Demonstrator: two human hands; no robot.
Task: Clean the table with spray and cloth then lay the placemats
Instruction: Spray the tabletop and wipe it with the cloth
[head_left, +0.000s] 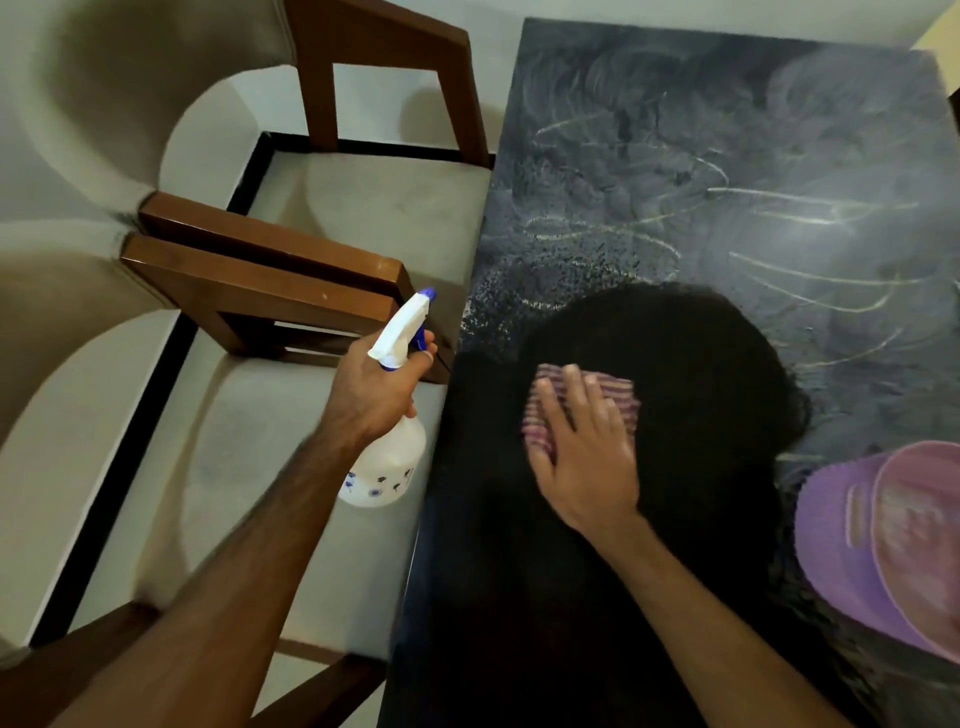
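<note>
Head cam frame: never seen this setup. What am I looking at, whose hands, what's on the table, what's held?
There is no robot. A person wears a wide-angle camera on the head, looking down at their own hands. The left hand grips a white spray bottle beside the table's edge, over a chair. The right hand presses a striped cloth flat on the dark table. The near part looks wiped dark; farther off there are grey smears and spray droplets. Purple placemats lie at the right edge.

One spray bottle, one cloth, two placemats, two chairs.
</note>
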